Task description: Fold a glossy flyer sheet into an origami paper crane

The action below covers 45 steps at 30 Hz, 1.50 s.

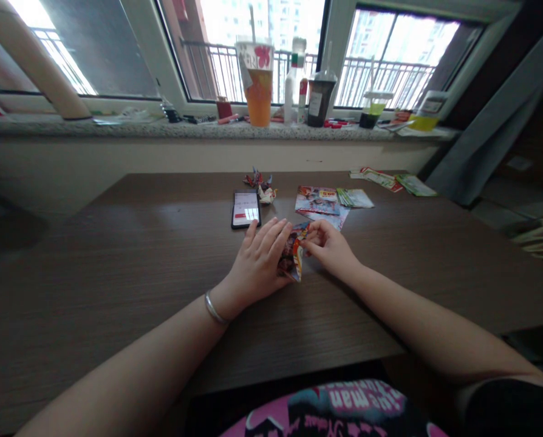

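My left hand (pixel 259 255) lies on the brown table (pixel 130 261) with its fingers stretched out and pressed on a folded piece of colourful printed paper (pixel 292 256). My right hand (pixel 328 246) pinches the upper right edge of the same paper with closed fingers. A silver bangle (pixel 213 309) sits on my left wrist. The paper is partly hidden under both hands.
A phone (pixel 245 209) with a lit screen lies just beyond my left hand. Small folded paper figures (pixel 261 185) and printed leaflets (pixel 319 201) lie behind it; more leaflets (pixel 392 181) at the far right. Drink cups (pixel 259 85) and bottles (pixel 294 88) stand on the windowsill.
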Each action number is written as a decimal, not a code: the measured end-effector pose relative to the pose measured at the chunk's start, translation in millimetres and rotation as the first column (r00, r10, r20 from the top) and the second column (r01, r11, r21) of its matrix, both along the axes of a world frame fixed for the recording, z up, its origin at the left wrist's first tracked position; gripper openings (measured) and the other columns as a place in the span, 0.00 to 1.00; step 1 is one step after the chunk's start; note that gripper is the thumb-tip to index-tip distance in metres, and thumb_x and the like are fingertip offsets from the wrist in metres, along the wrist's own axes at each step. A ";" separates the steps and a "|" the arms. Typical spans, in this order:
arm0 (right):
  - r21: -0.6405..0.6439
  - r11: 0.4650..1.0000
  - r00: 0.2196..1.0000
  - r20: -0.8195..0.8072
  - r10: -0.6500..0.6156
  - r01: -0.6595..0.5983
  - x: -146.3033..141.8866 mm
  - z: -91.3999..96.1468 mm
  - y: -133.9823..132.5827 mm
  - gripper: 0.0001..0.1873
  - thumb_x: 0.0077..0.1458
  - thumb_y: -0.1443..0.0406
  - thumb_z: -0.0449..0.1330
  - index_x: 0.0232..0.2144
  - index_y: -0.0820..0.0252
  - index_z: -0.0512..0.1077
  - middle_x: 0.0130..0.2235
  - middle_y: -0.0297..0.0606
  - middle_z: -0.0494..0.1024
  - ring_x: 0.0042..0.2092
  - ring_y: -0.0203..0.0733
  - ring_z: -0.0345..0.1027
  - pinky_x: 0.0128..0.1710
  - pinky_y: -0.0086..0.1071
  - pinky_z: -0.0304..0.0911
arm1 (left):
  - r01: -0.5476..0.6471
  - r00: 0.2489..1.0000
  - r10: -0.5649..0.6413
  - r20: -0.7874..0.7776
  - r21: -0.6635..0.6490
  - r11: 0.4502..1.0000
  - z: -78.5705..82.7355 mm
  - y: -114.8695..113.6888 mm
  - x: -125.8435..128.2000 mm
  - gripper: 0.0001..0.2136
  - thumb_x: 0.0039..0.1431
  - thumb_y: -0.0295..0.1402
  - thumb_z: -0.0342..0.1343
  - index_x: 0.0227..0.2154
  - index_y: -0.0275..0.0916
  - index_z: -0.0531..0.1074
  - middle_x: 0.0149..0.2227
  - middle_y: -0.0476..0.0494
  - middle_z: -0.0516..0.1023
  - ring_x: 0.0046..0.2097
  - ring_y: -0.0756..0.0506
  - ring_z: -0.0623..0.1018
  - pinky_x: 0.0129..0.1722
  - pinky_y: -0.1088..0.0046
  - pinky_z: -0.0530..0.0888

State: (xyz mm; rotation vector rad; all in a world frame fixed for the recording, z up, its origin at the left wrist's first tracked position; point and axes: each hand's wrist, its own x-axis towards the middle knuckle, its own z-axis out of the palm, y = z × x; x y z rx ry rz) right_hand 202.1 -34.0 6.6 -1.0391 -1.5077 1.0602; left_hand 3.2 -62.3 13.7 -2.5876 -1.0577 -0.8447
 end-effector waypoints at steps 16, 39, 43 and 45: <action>0.177 0.983 0.987 0.157 0.028 -0.056 6.4 -1.5 -1.1 0.06 0.49 0.62 0.64 0.30 0.57 0.71 0.29 0.33 0.77 0.30 0.36 0.71 0.33 0.32 0.66 | -0.006 0.994 0.016 0.105 -0.100 0.995 7.6 2.7 -4.7 0.43 0.51 0.36 0.62 0.65 0.35 0.44 0.50 0.38 0.74 0.53 0.39 0.72 0.63 0.51 0.55; 0.404 0.903 0.944 0.329 0.004 -0.145 3.8 5.4 -6.9 0.06 0.53 0.63 0.63 0.35 0.56 0.77 0.32 0.36 0.77 0.33 0.36 0.69 0.29 0.28 0.65 | -0.099 0.958 0.098 0.270 -0.011 0.995 8.7 4.4 -1.5 0.33 0.53 0.42 0.63 0.59 0.36 0.60 0.39 0.42 0.77 0.41 0.42 0.74 0.48 0.62 0.66; 0.427 0.892 0.943 0.331 0.001 -0.151 2.7 6.0 -8.1 0.06 0.54 0.62 0.63 0.34 0.55 0.78 0.32 0.35 0.76 0.33 0.35 0.68 0.29 0.28 0.65 | -0.096 0.959 0.086 0.268 0.025 0.995 10.2 3.6 -0.3 0.27 0.55 0.41 0.62 0.55 0.37 0.63 0.42 0.41 0.77 0.42 0.42 0.75 0.49 0.62 0.66; 0.416 0.896 0.941 0.339 0.005 -0.155 2.2 6.4 -8.8 0.06 0.54 0.61 0.63 0.35 0.55 0.78 0.32 0.36 0.76 0.33 0.36 0.69 0.29 0.29 0.65 | -0.087 0.962 0.078 0.263 0.022 0.996 11.0 3.0 -0.4 0.24 0.55 0.41 0.61 0.52 0.38 0.65 0.43 0.41 0.77 0.42 0.42 0.75 0.49 0.62 0.66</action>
